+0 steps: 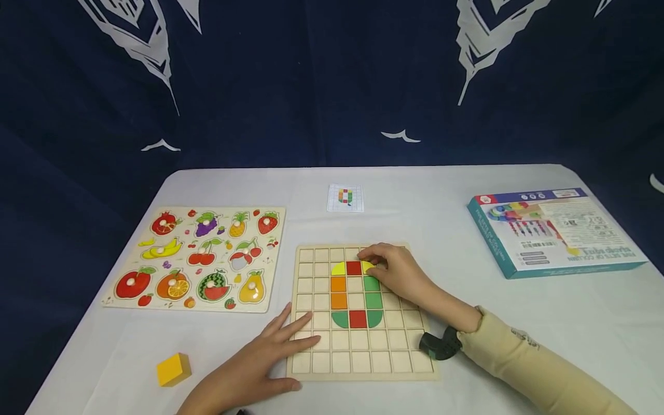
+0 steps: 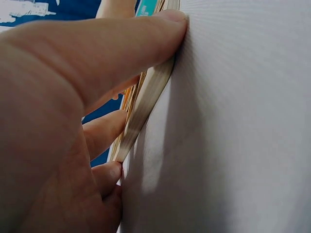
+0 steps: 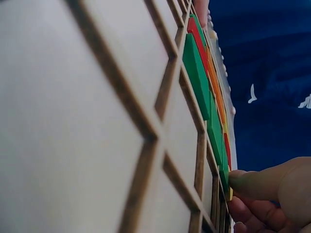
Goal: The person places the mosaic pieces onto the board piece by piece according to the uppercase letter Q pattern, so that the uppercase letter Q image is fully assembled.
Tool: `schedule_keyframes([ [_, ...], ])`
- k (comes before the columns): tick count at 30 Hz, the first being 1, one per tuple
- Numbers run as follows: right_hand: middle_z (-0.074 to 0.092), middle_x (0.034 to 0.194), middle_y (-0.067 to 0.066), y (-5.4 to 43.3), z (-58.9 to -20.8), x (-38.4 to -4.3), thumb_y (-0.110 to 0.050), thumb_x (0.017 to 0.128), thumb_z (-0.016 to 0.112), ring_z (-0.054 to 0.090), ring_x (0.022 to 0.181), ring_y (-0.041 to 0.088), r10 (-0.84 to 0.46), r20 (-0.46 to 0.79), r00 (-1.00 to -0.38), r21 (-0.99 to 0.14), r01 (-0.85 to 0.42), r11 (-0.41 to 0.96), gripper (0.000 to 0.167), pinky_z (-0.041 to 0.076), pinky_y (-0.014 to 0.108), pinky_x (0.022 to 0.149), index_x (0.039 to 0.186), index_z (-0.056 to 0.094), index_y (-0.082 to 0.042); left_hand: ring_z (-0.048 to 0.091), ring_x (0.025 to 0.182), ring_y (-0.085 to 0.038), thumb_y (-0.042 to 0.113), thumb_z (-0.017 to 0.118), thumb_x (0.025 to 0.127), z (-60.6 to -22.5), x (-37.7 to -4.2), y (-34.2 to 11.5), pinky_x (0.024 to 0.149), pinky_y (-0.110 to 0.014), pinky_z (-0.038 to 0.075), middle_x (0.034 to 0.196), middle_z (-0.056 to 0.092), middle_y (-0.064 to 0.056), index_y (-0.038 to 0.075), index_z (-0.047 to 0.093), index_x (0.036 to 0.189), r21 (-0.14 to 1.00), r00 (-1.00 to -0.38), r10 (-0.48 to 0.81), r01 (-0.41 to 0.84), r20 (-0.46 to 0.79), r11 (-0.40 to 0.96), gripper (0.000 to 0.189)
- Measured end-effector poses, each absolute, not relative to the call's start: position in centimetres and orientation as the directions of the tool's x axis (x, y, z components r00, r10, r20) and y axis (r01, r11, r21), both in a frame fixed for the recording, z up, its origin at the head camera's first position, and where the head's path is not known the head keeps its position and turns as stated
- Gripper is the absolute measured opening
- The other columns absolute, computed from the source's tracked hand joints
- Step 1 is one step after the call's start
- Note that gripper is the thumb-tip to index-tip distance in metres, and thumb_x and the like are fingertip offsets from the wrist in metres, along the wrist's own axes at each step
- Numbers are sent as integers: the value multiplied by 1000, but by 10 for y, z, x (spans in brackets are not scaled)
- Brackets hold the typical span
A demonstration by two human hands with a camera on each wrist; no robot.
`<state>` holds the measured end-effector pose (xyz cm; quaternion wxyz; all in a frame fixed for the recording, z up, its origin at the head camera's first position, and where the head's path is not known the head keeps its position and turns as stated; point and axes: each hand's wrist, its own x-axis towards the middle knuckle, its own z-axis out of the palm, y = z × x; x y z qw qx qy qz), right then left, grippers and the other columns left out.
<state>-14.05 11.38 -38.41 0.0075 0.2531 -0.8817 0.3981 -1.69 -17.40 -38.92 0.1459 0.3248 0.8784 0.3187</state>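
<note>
A wooden grid board [image 1: 339,360] lies in front of me, with red, orange, green and yellow tiles forming a ring in its squares. My right hand [image 1: 402,274] is at the ring's upper right corner. Its thumb and fingers pinch a yellow rounded tile [image 1: 366,267], partly covered by the fingers; the right wrist view shows the yellow tile [image 3: 230,191] at the thumb tip. Beside it sit a red tile [image 1: 354,268] and a green tile [image 1: 371,283]. My left hand [image 1: 254,363] rests with spread fingers on the board's left edge, its thumb by the near corner.
A fruit puzzle board [image 1: 178,259] lies to the left. A yellow block [image 1: 173,369] sits nearer, by the left forearm. Beyond the grid board lies a small pattern card [image 1: 332,203], showing a similar coloured ring. A flat game box [image 1: 560,230] occupies the right side.
</note>
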Motion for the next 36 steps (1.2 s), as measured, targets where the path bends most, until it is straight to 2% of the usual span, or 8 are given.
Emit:
schedule_keyframes([
  [10,66,97,5,113,-383,-139,9,76,70,58,81,17,-434,219,-874,-672,-458,582,29,49,31,73,103,68,-1,-1,140,-28,22,79,74,-389,-16,-173,97,-54,34,153,19,7,30,46,140,650,-746,664,483,-45,587,74],
  [17,65,94,6,111,-380,-139,10,75,71,57,79,18,-428,223,-876,-679,-455,576,28,49,30,68,101,68,1,-1,140,-27,22,79,74,-389,-16,-173,98,-54,33,153,19,7,29,45,140,646,-744,667,493,-33,583,74],
  [22,65,93,7,116,-370,-139,6,80,68,56,78,17,-407,200,-891,-694,-422,583,24,49,30,67,103,68,1,-3,140,-25,21,79,74,-389,-17,-174,99,-54,32,153,19,9,31,45,140,656,-748,662,475,-49,586,74],
  [30,68,101,9,161,-336,-139,-1,88,63,60,90,21,-328,221,-918,-716,-381,585,22,48,34,73,109,67,-1,-2,140,-25,21,78,75,-388,-16,-173,100,-53,31,153,19,8,30,45,140,659,-750,660,473,-49,585,73],
  [36,67,105,7,203,-345,-121,-10,91,61,58,93,19,-272,157,-949,-729,-297,617,20,47,25,74,109,67,-4,-1,140,-26,22,78,75,-388,-16,-175,100,-54,30,153,19,7,29,46,139,666,-750,661,472,-42,578,72],
])
